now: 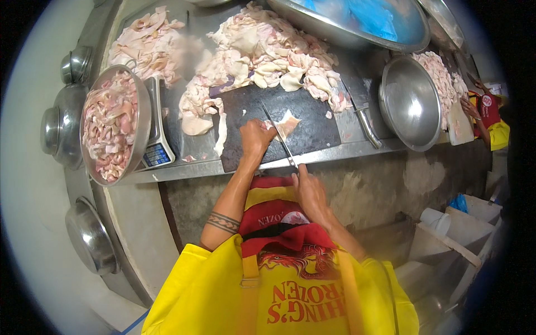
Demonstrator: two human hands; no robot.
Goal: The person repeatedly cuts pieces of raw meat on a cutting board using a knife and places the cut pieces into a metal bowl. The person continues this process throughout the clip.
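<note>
My left hand [255, 137] presses with curled fingers on a small piece of pale skin [289, 124] on the dark cutting board [314, 123]. My right hand [307, 190] grips the handle of a long knife [282, 139], its blade lying diagonally across that piece, beside my left fingers. A large heap of pale, pinkish raw skin or meat [257, 42] covers the back of the board and the metal table behind it. A second long metal tool [368, 128], apparently a knife, lies right of the board.
A scale [156, 155] and a basin of meat pieces [109, 123] stand left. A steel bowl [407, 103] stands right; a big basin with blue plastic [349, 22] is at the back. A co-worker [488, 111] works far right. Bins [446, 234] sit below right; bowls [89, 237] line the left.
</note>
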